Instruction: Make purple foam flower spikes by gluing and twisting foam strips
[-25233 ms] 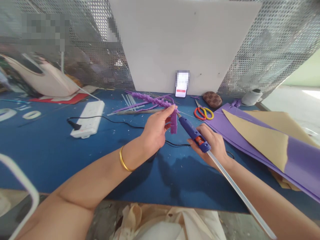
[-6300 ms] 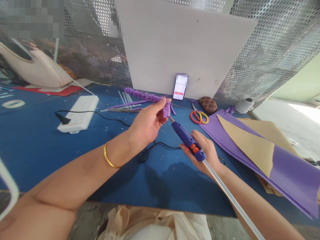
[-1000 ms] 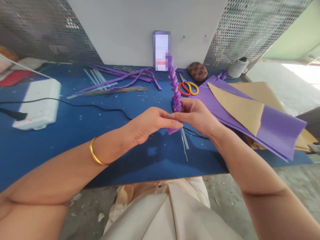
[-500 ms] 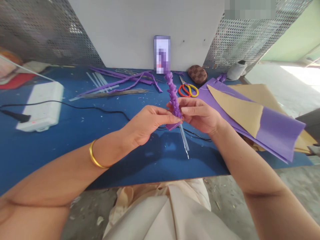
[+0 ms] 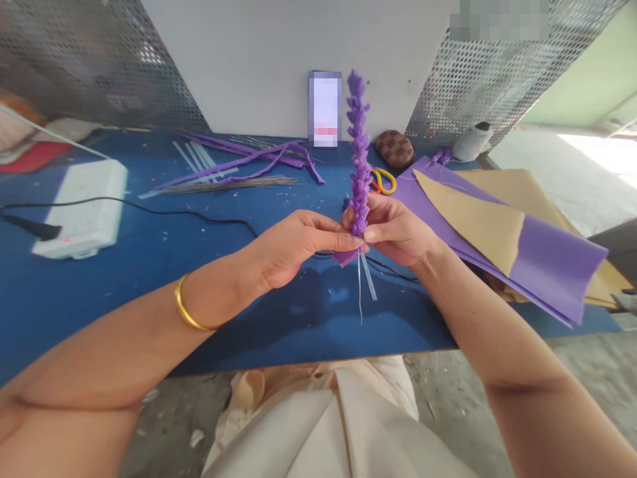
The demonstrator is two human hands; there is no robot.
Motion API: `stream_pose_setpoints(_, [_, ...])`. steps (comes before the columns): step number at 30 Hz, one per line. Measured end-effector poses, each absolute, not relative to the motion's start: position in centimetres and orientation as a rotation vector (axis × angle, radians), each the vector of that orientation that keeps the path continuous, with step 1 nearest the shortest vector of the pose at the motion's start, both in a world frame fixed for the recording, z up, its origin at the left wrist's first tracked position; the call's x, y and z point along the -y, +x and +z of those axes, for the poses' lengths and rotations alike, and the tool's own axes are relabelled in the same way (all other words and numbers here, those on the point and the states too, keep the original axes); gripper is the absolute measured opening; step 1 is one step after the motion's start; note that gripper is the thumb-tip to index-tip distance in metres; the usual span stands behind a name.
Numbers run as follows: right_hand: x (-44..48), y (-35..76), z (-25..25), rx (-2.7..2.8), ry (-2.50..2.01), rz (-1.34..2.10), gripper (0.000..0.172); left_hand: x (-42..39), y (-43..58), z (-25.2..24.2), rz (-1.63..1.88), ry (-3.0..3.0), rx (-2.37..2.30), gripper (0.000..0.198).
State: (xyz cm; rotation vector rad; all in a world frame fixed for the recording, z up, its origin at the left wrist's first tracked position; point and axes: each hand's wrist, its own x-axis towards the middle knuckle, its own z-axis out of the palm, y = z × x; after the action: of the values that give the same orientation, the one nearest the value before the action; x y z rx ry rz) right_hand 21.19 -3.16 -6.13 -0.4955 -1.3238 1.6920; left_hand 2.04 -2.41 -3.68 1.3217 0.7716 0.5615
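Far left of my left hand (image 5: 293, 245) lies the power strip (image 5: 82, 209), with its black cable (image 5: 199, 215) running toward my knuckles. Loose purple foam strips (image 5: 249, 159) lie beyond them on the table (image 5: 149, 285). That hand pinches the base of the purple foam flower spike (image 5: 358, 153), and my right hand (image 5: 398, 229) clamps it from the other side, probably to press the wrap onto the wire stem (image 5: 359, 302) hanging below. The upright spike hides part of the scissors (image 5: 385, 180). Purple foam sheets (image 5: 552, 259) lie right of my right hand.
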Motion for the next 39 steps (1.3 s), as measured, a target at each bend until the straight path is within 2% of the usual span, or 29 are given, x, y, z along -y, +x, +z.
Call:
stream_pose_setpoints(12, [3.3, 21.6, -5.5, 1.361, -0.499, 1.689, 0.017, 2.0, 2.0, -3.6, 0.489, 1.333, -0.721, 0.008])
stream_pose_setpoints(19, [3.5, 21.9, -5.3, 1.303, -0.542, 1.644, 0.024, 1.8, 1.9, -3.3, 0.487, 1.342, -0.737, 0.006])
stream_pose_setpoints(23, [3.4, 21.9, -5.4, 1.302, -0.534, 1.699, 0.026, 1.7, 1.7, -3.6, 0.485, 1.441, -0.752, 0.007])
stream_pose_setpoints(30, [3.4, 22.0, -5.3, 1.399, -0.492, 1.838, 0.018, 1.7, 1.7, -3.5, 0.412, 1.522, -0.765, 0.006])
stream_pose_setpoints(39, [3.9, 21.7, -4.4, 1.405, -0.72, 1.685, 0.022, 1.8, 1.8, -3.6, 0.454, 1.493, -0.849, 0.008])
